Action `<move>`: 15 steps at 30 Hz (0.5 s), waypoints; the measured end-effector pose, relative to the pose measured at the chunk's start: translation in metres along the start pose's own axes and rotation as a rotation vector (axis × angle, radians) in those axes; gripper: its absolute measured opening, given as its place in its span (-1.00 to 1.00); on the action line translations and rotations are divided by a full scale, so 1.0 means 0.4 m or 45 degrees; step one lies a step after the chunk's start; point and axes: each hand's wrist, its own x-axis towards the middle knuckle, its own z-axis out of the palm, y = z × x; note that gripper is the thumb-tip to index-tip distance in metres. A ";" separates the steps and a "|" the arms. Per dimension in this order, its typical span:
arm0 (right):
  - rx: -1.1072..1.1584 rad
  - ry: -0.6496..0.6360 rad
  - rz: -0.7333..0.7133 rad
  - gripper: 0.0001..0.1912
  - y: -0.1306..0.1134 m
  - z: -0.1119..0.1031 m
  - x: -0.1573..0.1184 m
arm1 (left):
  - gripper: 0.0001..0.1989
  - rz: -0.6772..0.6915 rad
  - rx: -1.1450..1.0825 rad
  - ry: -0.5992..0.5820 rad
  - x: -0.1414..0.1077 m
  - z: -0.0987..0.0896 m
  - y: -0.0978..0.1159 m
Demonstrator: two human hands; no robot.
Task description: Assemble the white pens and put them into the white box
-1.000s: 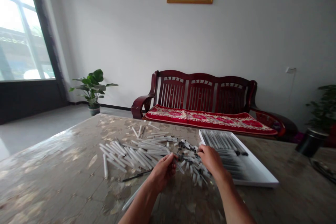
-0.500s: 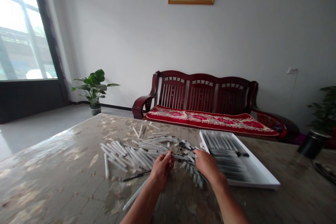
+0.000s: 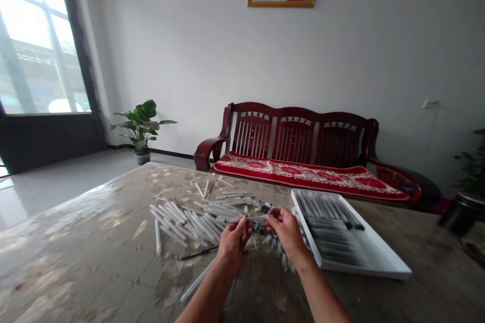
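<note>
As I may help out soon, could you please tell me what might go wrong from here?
The thin piece between the left hand and right hand might slip. A loose tube by the left forearm could get knocked. The right forearm, near the box, might bump it.

The pen barrels (image 3: 208,226) are cloudy white, the tray (image 3: 380,251) plain white. The tabletop (image 3: 98,252) is brownish grey with pale leafy blotches, the wooden settee (image 3: 295,112) dark red, its seat cover (image 3: 310,174) (a floral one) bright red, pink and cream.
</note>
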 end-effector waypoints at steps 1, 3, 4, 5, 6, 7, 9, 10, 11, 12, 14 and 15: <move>-0.006 -0.003 -0.005 -0.63 0.005 0.002 0.001 | -0.88 0.002 0.008 -0.014 0.000 -0.001 -0.001; -0.012 -0.005 -0.023 -0.62 0.015 0.007 0.002 | -0.87 0.012 0.022 -0.037 0.001 -0.005 -0.005; -0.008 -0.001 -0.029 -0.62 0.020 0.009 0.002 | -0.85 0.025 0.027 -0.045 0.002 -0.008 -0.008; 0.000 0.009 -0.025 -0.61 0.023 0.012 0.001 | -0.82 0.047 0.032 -0.054 0.004 -0.010 -0.010; 0.013 0.024 -0.011 -0.60 0.026 0.013 -0.001 | -0.79 0.077 0.041 -0.065 0.005 -0.013 -0.013; 0.031 0.040 0.013 -0.60 0.027 0.015 -0.003 | -0.75 0.115 0.055 -0.078 0.007 -0.015 -0.015; 0.082 0.062 0.084 -0.60 0.026 0.016 -0.009 | -0.65 0.196 0.106 -0.107 0.009 -0.018 -0.018; 0.112 0.067 0.126 -0.60 0.025 0.015 -0.012 | -0.61 0.234 0.142 -0.122 0.010 -0.019 -0.019; 0.142 0.065 0.169 -0.61 0.025 0.014 -0.014 | -0.59 0.269 0.179 -0.137 0.010 -0.019 -0.019; 0.170 0.061 0.212 -0.61 0.024 0.012 -0.015 | -0.57 0.301 0.213 -0.151 0.010 -0.019 -0.018; 0.212 0.049 0.284 -0.61 0.027 0.006 -0.015 | -0.55 0.354 0.272 -0.184 0.010 -0.018 -0.016; 0.222 0.037 0.305 -0.62 0.028 0.003 -0.013 | -0.55 0.375 0.295 -0.196 0.010 -0.018 -0.015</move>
